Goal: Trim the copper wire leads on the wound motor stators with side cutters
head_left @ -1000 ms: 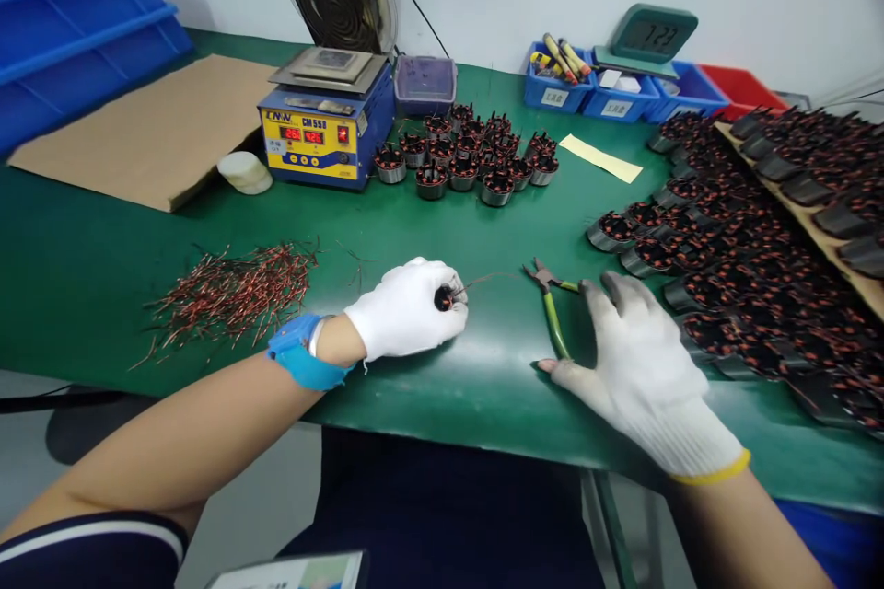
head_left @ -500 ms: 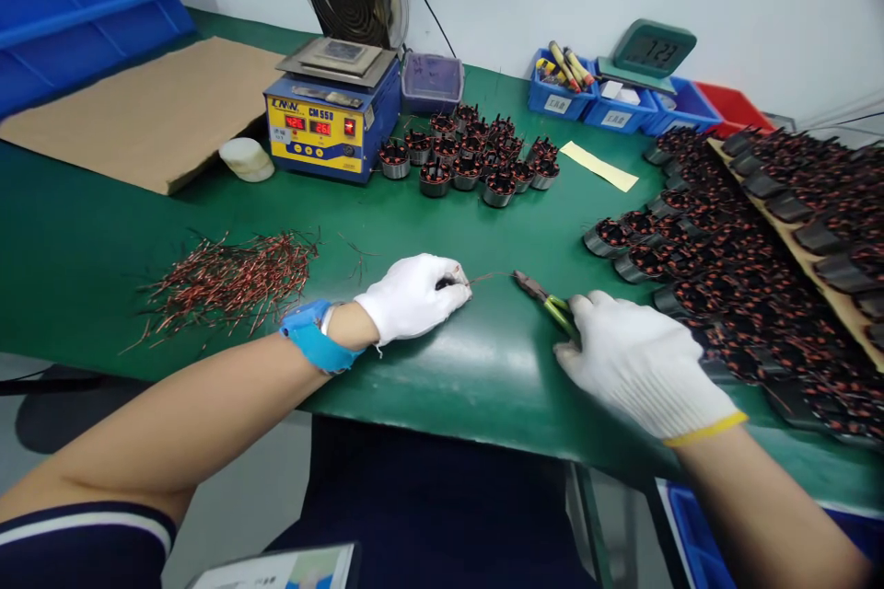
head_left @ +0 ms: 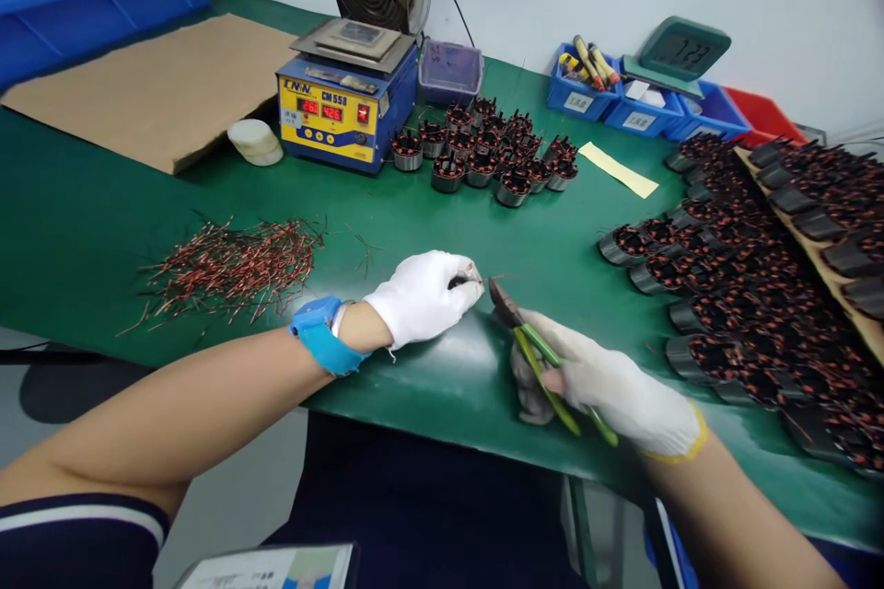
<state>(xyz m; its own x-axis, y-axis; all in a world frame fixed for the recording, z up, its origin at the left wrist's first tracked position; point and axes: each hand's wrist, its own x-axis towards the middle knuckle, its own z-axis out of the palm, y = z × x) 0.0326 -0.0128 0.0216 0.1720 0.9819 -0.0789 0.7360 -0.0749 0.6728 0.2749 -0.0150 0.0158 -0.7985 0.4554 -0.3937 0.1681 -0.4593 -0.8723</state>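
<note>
My left hand (head_left: 432,299), in a white glove, is closed in a pinch over the middle of the green table. A thin copper wire (head_left: 505,276) sticks out to the right from its fingertips. Dark patches show between thumb and fingers; I cannot make out what they are. My right hand (head_left: 587,373), gloved too, is wrapped round green-handled pliers (head_left: 529,336). Their jaws point up and left, close beside the left fingertips and the wire. Whether the jaws touch the wire I cannot tell.
A pile of copper wire pieces (head_left: 235,269) lies left. Several wound motor stators (head_left: 515,189) stand behind my hands, more stators (head_left: 691,359) in rows at right. At the back are a yellow-and-blue CM558 unit (head_left: 331,124), cardboard (head_left: 152,92), and blue bins (head_left: 580,101).
My right hand has turned and brought the pliers left, close to my left fingertips; the handles now show across the palm. My left hand keeps its pinch. The whole view has shifted slightly.
</note>
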